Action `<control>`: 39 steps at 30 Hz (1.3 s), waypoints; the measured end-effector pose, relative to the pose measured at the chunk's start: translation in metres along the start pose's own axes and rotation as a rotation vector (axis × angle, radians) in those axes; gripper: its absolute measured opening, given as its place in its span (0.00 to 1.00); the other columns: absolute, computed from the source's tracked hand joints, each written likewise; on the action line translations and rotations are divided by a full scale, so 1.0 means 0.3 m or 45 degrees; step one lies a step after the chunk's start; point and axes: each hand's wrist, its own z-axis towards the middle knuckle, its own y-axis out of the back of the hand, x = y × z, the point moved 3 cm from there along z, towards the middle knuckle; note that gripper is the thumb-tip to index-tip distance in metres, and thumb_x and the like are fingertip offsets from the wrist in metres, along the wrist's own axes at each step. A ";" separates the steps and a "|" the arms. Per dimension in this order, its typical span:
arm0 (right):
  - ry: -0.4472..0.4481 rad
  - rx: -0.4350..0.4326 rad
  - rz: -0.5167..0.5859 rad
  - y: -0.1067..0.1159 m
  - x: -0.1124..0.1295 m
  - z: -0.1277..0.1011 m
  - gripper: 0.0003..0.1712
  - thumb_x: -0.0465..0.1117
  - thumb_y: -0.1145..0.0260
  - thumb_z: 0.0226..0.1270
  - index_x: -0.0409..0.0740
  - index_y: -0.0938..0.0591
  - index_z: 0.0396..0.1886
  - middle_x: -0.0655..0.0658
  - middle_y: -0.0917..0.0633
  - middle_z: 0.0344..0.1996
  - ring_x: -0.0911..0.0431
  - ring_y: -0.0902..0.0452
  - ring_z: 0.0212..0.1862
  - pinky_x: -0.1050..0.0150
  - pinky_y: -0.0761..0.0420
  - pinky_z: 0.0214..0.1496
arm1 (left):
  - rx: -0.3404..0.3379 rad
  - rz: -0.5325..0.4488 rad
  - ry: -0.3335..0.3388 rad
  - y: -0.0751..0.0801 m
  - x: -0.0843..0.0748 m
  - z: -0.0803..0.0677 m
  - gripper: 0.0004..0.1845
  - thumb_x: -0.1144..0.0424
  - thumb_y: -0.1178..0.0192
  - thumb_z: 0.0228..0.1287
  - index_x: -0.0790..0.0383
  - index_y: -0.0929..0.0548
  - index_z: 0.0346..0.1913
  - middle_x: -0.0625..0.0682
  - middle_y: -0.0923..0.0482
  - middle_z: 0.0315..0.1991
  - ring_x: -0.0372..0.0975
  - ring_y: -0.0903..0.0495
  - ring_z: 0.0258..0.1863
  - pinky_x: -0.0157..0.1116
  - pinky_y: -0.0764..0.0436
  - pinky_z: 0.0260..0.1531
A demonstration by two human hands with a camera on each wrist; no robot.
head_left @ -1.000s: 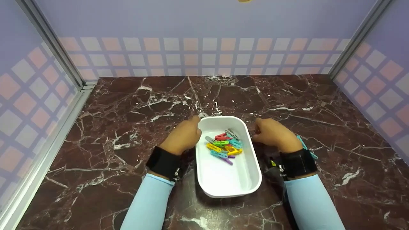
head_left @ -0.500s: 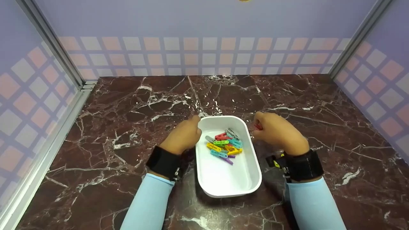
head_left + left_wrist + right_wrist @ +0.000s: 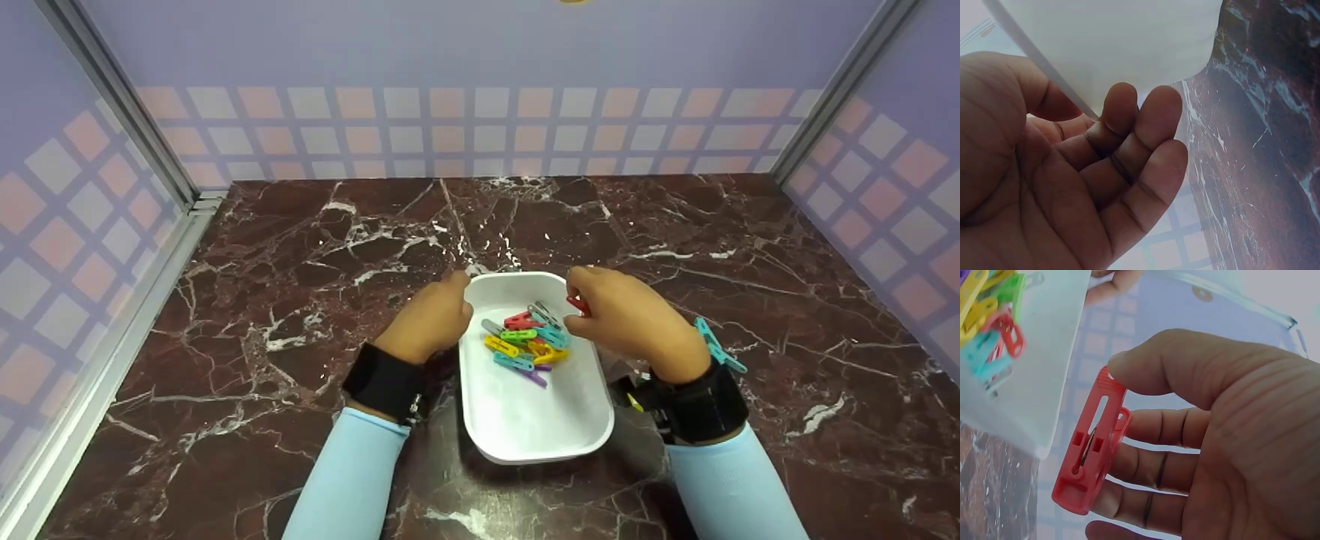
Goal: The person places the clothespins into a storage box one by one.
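Note:
A white tray [image 3: 525, 420] sits on the marble table and holds a pile of coloured clothespins [image 3: 529, 337]. My left hand [image 3: 450, 296] grips the tray's far left rim. In the left wrist view the thumb lies over the rim [image 3: 1044, 67] and the fingers [image 3: 1140, 129] curl beneath it. My right hand [image 3: 574, 300] hovers over the tray's right rim and pinches a red clothespin [image 3: 578, 303]. In the right wrist view the red clothespin [image 3: 1092, 450] sits between thumb and fingers, beside the tray [image 3: 1033, 382] and the pile [image 3: 994, 315].
A teal clothespin [image 3: 716, 345] lies on the table right of my right wrist. The dark red marble table [image 3: 300, 247] is enclosed by checked walls at the back and sides, with a metal rail [image 3: 135, 262] along the left.
My right hand lifted from the table beside the tray and moved left over the tray's right rim, with the red clothespin in it. The left hand stayed on the rim.

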 end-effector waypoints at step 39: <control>0.149 0.194 -0.207 -0.176 0.140 0.049 0.13 0.39 0.29 0.61 0.44 0.18 0.45 0.48 0.21 0.33 0.50 0.23 0.34 0.51 0.20 0.37 | -0.011 -0.008 0.028 -0.004 0.001 0.003 0.12 0.69 0.51 0.67 0.70 0.28 0.51 0.66 0.20 0.41 0.58 0.19 0.42 0.52 0.22 0.47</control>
